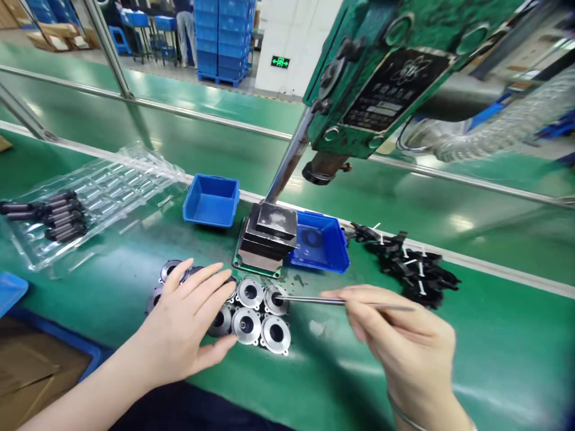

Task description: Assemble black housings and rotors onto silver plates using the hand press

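Note:
Several round silver metal housings (275,334) with dark centre holes stand in two rows on the green bench. My left hand (193,317) lies spread over the left part of these rows, fingers apart, hiding some of the housings. Between the thumb and fingers of my right hand (399,335) is a thin metal rod-like tool, probably tweezers (314,300). Its tip reaches the hole of the upper right housing (275,299). Whether the tip touches anything inside cannot be seen.
A green press (359,90) overhangs its block base (269,233). Two blue bins (211,200) (321,242) flank that base. At left, a clear plastic tray (130,185) bears dark cylinders (65,215). Black parts with white pins (413,269) lie piled at right.

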Available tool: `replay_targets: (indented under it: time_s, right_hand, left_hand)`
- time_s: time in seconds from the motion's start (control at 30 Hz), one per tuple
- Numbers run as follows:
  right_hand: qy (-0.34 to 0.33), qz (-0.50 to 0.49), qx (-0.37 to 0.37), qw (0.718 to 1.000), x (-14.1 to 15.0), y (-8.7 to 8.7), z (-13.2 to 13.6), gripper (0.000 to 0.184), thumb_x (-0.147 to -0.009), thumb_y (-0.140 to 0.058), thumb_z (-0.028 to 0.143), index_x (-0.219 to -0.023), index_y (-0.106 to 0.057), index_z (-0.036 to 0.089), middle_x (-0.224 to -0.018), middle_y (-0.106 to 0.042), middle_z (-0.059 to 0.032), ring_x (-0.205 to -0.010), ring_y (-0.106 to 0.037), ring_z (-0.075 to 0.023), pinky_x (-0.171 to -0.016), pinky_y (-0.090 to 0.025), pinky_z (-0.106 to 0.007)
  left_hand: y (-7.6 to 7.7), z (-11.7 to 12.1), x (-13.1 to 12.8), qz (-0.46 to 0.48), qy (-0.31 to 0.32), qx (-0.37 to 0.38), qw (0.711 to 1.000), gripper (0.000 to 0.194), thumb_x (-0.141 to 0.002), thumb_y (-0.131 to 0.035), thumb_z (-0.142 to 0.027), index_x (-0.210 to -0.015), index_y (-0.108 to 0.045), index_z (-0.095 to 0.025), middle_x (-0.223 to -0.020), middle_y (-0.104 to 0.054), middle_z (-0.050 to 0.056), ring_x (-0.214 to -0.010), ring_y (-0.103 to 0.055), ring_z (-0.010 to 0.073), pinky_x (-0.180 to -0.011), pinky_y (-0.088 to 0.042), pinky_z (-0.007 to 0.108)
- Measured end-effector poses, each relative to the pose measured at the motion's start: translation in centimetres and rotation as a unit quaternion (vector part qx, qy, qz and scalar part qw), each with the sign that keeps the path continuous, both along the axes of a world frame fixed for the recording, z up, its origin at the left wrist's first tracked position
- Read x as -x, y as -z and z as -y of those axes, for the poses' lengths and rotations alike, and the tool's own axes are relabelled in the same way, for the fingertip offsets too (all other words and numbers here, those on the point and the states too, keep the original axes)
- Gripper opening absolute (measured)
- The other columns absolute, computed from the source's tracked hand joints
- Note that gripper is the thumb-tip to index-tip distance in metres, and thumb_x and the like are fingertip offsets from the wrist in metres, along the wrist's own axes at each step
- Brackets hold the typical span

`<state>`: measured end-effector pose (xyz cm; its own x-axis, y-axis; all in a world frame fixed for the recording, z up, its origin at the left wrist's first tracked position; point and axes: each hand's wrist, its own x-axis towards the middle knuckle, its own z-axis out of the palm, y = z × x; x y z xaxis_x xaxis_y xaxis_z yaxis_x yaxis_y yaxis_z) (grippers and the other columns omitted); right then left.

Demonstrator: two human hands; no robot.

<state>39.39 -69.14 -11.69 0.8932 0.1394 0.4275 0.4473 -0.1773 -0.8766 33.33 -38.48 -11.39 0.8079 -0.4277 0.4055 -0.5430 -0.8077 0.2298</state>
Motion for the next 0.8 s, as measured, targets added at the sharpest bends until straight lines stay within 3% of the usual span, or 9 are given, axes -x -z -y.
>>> replay_targets:
  time_s: [0.1,0.2,0.33,0.43,0.57,0.7,0.8]
  right_hand:
    - [-0.093,0.031,0.06,0.993,-0.2,0.2,-2.1,0.02,-0.092,-0.07,0.011,-0.097,-0.08,0.027,-0.095,-0.08,-0.0018,-0.054,-0.066,-0.0115,-0.044,-0.053,-0.022]
    - [-0.122,0.053,0.087,0.987,-0.8,0.7,-3.1,0.018,-0.093,-0.069,0.012,-0.097,-0.08,0.026,-0.094,-0.08,-0.0014,-0.064,-0.073,-0.014,-0.055,-0.062,-0.023]
    - [-0.106,0.036,0.081,0.99,-1.0,1.2,-2.9,0.014,-0.092,-0.07,0.013,-0.091,-0.08,0.024,-0.091,-0.08,-0.0022,-0.068,-0.075,-0.0164,-0.064,-0.066,-0.026]
    - [-0.094,0.013,0.057,0.994,-0.9,1.6,-2.5,0.015,-0.091,-0.071,0.011,-0.086,-0.079,0.023,-0.089,-0.08,-0.0019,-0.055,-0.069,-0.0127,-0.053,-0.061,-0.023]
    - [-0.042,0.003,0.047,0.998,-0.8,2.1,-2.5,0.014,-0.092,-0.07,0.014,-0.094,-0.081,0.024,-0.09,-0.079,-0.003,-0.049,-0.065,-0.0114,-0.046,-0.057,-0.023]
    - [-0.024,0.052,0.094,0.994,-0.7,2.2,-3.0,0.017,-0.093,-0.069,0.013,-0.098,-0.079,0.026,-0.097,-0.08,-0.0008,-0.072,-0.076,-0.0162,-0.071,-0.067,-0.028]
    - [-0.039,0.086,0.114,0.989,-0.7,2.0,-3.3,0.02,-0.093,-0.068,0.01,-0.102,-0.077,0.026,-0.101,-0.08,0.0007,-0.085,-0.078,-0.0164,-0.084,-0.067,-0.029]
  left_hand:
    - [-0.1,0.8,-0.2,-0.008,0.023,-0.021,0.999,0.053,-0.093,-0.064,-0.038,-0.138,-0.059,-0.011,-0.143,-0.065,0.013,-0.136,-0.057,0.031,-0.127,-0.015,0.048]
    - [-0.1,1.3,-0.3,-0.019,0.043,-0.046,0.998,0.051,-0.094,-0.062,-0.039,-0.138,-0.06,-0.013,-0.142,-0.066,0.01,-0.135,-0.057,0.032,-0.127,-0.012,0.049]
    - [0.1,1.4,-0.2,-0.027,0.054,-0.049,0.997,0.045,-0.093,-0.064,-0.04,-0.13,-0.065,-0.014,-0.137,-0.07,0.009,-0.133,-0.058,0.0336,-0.127,-0.014,0.053]
    - [0.3,1.4,-0.2,-0.03,0.054,-0.041,0.997,0.038,-0.091,-0.065,-0.037,-0.123,-0.068,-0.016,-0.135,-0.071,0.009,-0.133,-0.059,0.0332,-0.128,-0.014,0.053]
    - [0.5,1.2,-0.1,-0.035,0.046,-0.032,0.998,0.037,-0.089,-0.066,-0.034,-0.123,-0.068,-0.018,-0.136,-0.07,0.009,-0.136,-0.057,0.0324,-0.128,-0.012,0.052]
    - [0.8,1.1,0.0,-0.039,0.045,-0.035,0.998,0.04,-0.089,-0.066,-0.034,-0.126,-0.067,-0.018,-0.139,-0.068,0.01,-0.138,-0.055,0.0318,-0.129,-0.01,0.05]
    - [0.9,1.1,0.0,-0.045,0.045,-0.038,0.997,0.041,-0.09,-0.066,-0.034,-0.128,-0.067,-0.018,-0.141,-0.066,0.009,-0.14,-0.054,0.0317,-0.129,-0.008,0.05]
